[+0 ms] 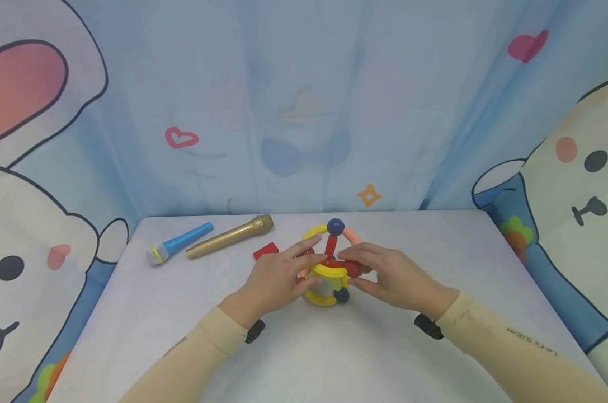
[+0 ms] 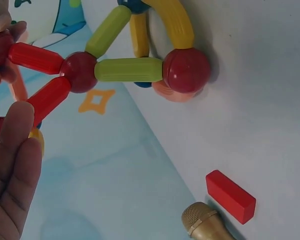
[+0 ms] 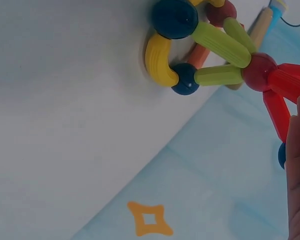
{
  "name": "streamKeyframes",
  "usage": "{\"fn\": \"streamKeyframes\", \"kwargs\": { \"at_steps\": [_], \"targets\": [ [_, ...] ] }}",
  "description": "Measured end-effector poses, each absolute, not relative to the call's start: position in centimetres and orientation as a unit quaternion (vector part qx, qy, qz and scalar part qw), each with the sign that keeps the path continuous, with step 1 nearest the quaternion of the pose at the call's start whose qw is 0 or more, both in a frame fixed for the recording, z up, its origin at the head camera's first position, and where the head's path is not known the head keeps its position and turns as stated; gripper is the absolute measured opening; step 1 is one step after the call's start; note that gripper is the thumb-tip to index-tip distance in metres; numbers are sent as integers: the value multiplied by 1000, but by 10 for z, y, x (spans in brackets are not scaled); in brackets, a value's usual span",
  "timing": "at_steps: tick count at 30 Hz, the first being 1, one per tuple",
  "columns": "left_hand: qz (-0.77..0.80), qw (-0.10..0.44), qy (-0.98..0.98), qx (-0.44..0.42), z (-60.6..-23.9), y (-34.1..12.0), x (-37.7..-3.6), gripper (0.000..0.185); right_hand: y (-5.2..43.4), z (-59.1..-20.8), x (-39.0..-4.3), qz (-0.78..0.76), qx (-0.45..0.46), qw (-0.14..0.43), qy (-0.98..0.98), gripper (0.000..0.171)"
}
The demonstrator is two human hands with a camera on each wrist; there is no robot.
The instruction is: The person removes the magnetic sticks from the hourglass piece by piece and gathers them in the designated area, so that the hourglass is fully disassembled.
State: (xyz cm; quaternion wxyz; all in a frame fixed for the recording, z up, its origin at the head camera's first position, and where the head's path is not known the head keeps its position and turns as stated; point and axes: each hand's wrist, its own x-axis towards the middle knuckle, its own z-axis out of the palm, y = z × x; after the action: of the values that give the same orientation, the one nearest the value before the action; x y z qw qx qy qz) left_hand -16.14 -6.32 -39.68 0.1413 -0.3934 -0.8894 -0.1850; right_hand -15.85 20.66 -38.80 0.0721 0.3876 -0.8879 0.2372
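A ball-and-rod building toy (image 1: 329, 271) stands on the table between both hands. Its base has yellow curved rods (image 3: 159, 59) with blue and red balls. Green rods (image 2: 130, 69) rise to a central red ball (image 2: 80, 72), from which red rods (image 2: 37, 58) spread. A dark blue ball (image 1: 336, 226) tops the upper part. The left hand (image 1: 278, 274) holds the upper part from the left, fingers against a red rod's end. On the opposite side, the right hand (image 1: 391, 278) pinches a red ball (image 1: 353, 268) at the end of a yellow curved rod.
A red block (image 1: 265, 250) lies left of the toy, beyond the left hand. Farther left are a gold microphone (image 1: 230, 236) and a blue microphone (image 1: 183, 242). A blue cartoon curtain (image 1: 293, 112) hangs behind the white table (image 1: 409, 358).
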Motion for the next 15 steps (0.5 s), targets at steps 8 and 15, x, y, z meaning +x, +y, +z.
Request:
{"fn": "streamKeyframes", "kwargs": {
  "at_steps": [8, 15],
  "targets": [
    [-188, 155, -878, -411, -398, -62, -163, 44, 205, -389, -159, 259, 398, 69, -877, 48],
    [-197, 142, -879, -411, -396, -63, -162, 43, 203, -390, -161, 264, 409, 82, -870, 41]
  ]
}}
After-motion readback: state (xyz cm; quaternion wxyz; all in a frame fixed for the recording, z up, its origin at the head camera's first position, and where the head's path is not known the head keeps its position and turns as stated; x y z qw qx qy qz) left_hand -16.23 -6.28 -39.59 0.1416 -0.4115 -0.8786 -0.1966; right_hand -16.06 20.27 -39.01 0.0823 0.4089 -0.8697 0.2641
